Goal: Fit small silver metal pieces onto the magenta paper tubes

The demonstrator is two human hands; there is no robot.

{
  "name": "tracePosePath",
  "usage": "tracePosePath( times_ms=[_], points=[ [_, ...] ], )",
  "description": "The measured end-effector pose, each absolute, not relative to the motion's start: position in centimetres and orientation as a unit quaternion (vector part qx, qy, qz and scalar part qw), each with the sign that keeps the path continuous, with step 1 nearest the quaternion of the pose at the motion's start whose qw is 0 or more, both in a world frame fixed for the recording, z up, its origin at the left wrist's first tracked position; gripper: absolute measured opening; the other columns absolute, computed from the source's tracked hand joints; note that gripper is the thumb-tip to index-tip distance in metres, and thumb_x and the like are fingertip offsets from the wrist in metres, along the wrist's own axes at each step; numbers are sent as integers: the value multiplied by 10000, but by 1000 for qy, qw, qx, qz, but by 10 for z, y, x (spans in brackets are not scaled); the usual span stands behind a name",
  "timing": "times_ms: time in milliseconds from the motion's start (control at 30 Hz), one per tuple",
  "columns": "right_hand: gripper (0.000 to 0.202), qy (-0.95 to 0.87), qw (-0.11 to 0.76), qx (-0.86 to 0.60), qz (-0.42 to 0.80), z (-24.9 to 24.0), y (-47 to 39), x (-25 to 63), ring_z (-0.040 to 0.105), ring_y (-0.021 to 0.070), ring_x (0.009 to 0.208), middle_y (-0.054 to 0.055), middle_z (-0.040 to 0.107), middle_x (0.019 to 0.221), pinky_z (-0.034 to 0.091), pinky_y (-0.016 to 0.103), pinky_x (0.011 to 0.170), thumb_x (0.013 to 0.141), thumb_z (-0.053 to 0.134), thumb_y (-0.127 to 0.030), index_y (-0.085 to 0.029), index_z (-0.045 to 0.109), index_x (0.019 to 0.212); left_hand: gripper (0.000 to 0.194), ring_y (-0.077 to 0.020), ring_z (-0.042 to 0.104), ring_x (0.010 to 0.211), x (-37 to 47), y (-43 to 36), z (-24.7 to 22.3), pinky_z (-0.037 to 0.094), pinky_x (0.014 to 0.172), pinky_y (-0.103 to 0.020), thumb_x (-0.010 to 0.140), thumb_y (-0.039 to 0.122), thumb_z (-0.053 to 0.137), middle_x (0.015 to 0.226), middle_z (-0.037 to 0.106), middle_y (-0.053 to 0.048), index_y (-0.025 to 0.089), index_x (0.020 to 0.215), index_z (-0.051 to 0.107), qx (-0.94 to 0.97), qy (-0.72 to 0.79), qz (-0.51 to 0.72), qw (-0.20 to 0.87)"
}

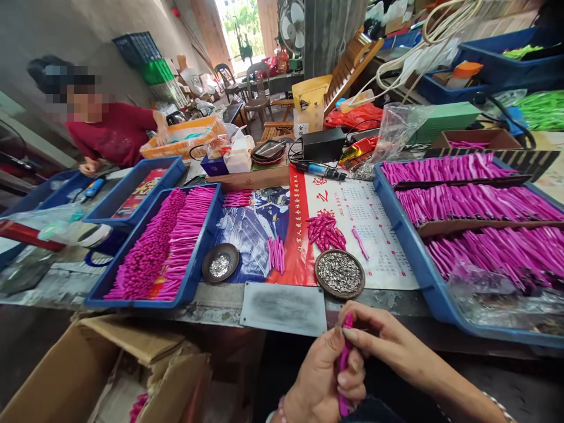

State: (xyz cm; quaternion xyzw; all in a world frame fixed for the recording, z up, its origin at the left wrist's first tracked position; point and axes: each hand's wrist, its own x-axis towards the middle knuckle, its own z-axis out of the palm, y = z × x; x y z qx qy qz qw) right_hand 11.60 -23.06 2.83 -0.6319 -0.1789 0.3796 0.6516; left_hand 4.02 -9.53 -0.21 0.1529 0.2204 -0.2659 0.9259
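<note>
My left hand (324,373) is wrapped round a magenta plastic piece (344,376), held upright just off the table's front edge. The fingertips of my right hand (374,335) pinch its top end; anything small between them is hidden. Beyond my hands stands a round dish of small silvery metal parts (339,274). Behind it lies a pile of magenta pieces (326,231), with a single piece (360,244) to its right. Several more pieces (276,254) lie side by side left of the dish. A grey metal plate (284,308) rests at the table edge.
Blue trays of magenta pieces stand at left (94,298) and right (434,294). A small dish (221,263) holds shiny flakes. An open cardboard box (48,376) is below the table at left. A person in a red shirt (117,132) sits at the far left. A screwdriver-like tool (324,171) lies behind.
</note>
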Motion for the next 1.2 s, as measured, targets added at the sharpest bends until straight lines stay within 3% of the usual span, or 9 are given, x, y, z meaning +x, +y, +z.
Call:
tracePosePath(
  times_ms=[200, 333, 500, 633, 833, 933, 1000, 1100, 1200],
  points=[
    [408, -123, 661, -649, 356, 20, -221, 105, 457, 135, 631, -15, 523, 661, 364, 257, 584, 856, 579, -558, -170, 553, 734, 339, 32, 273, 364, 36, -90, 4, 181, 356, -88, 817, 355, 696, 557, 470, 51, 81, 680, 552, 39, 266, -300, 915],
    [428, -74, 689, -614, 378, 15, -218, 96, 446, 117, 593, -20, 507, 664, 372, 240, 553, 889, 519, -579, -167, 568, 784, 342, 24, 265, 359, 27, -87, 8, 183, 349, -87, 889, 356, 598, 538, 450, 51, 70, 702, 582, 27, 257, -298, 919],
    [387, -99, 665, -637, 378, 20, -220, 100, 439, 107, 573, -32, 480, 660, 397, 234, 540, 888, 533, -560, -177, 560, 843, 473, 17, 221, 342, 23, -83, 11, 165, 341, -90, 949, 412, 460, 479, 380, 60, 70, 641, 566, 40, 257, -309, 915],
    [340, -187, 579, -726, 321, 32, -228, 112, 544, 152, 671, 7, 576, 749, 482, 263, 601, 906, 519, -516, -188, 587, 960, 522, 7, 207, 327, 30, -77, 14, 145, 336, -102, 980, 390, 339, 455, 352, 62, 75, 623, 552, 65, 274, -325, 903],
    [236, -460, 340, -806, 150, 57, -229, 127, 645, 204, 1000, 97, 653, 1149, 547, 314, 838, 963, 410, -218, -231, 594, 1111, 253, -12, 292, 341, 37, -62, 10, 158, 354, -136, 887, 293, 482, 568, 501, 22, 93, 765, 577, 115, 276, -326, 897],
    [247, -613, 220, -757, 44, 60, -213, 125, 689, 228, 861, 106, 714, 1020, 577, 329, 716, 922, 404, -129, -197, 609, 1042, 262, -38, 286, 340, 35, -56, 7, 165, 354, -174, 842, 330, 517, 525, 470, 19, 129, 679, 559, 208, 252, -328, 886],
    [177, -653, 168, -739, -10, 59, -199, 120, 680, 221, 701, 62, 722, 852, 557, 316, 589, 882, 463, -99, -198, 600, 933, 224, -58, 380, 415, 34, -49, 8, 255, 394, -182, 771, 290, 623, 555, 504, -5, 138, 619, 561, 296, 220, -282, 886],
    [153, -672, 132, -727, -48, 56, -180, 121, 633, 194, 578, 2, 681, 731, 495, 296, 499, 817, 536, -58, -210, 551, 823, 173, -104, 551, 675, 34, -34, 12, 413, 600, -184, 622, 177, 783, 738, 614, -58, 121, 657, 623, 361, 189, -201, 891],
    [159, -684, 113, -719, -50, 58, -164, 147, 621, 181, 591, 13, 672, 742, 459, 282, 520, 794, 537, -50, -208, 532, 805, 426, -150, 598, 640, 39, -10, 11, 455, 594, -248, 685, 449, 743, 749, 640, -67, 140, 960, 641, 351, 191, -176, 900]
  ],
)
